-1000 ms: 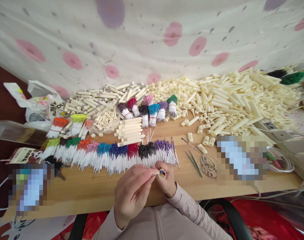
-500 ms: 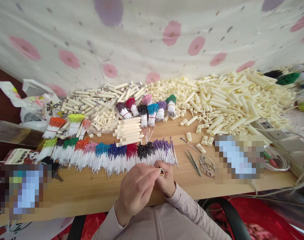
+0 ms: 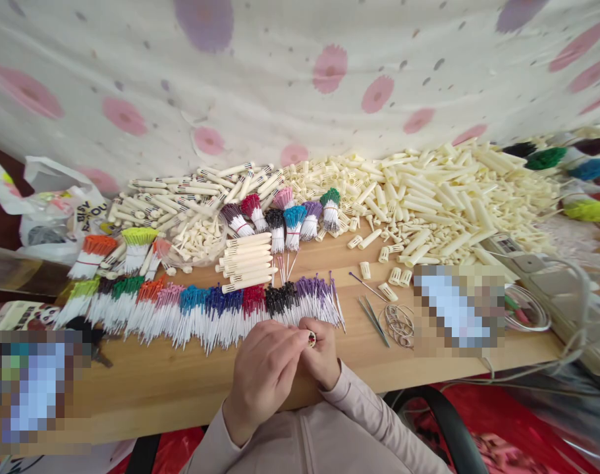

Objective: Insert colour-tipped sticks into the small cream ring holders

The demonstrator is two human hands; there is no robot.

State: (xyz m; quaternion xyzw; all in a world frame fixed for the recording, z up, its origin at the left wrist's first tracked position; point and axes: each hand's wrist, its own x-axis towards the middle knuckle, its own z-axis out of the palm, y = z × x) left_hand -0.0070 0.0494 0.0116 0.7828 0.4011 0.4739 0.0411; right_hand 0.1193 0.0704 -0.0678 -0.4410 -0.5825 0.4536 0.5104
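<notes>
Just in front of my body, my right hand (image 3: 324,352) is closed around a cream pen barrel (image 3: 312,339). Its round open end points up toward me, and small coloured tips show inside. My left hand (image 3: 267,375) is closed too, its thumb and fingertips pinched at that rim; whether they also grip a small part is hidden. Beyond the hands lies a row of pen refills (image 3: 225,322), white with coloured ends, sorted by colour. Behind the row, several cream pen barrels (image 3: 246,262) are stacked. Tweezers (image 3: 373,321) and a purple-tipped refill (image 3: 367,287) lie to the right.
Rubber bands (image 3: 399,326) lie beside the tweezers. A large heap of cream pen parts (image 3: 428,191) runs along the curtain (image 3: 280,79). Banded refill bundles (image 3: 294,224) stand mid-table. A power strip (image 3: 527,263) with cables is at right, a plastic bag (image 3: 62,210) at left.
The view has shifted slightly, so the table's things sit a little differently in frame. Both hands stay together at the pen barrel; its open end looks slightly more covered by the left fingertips.
</notes>
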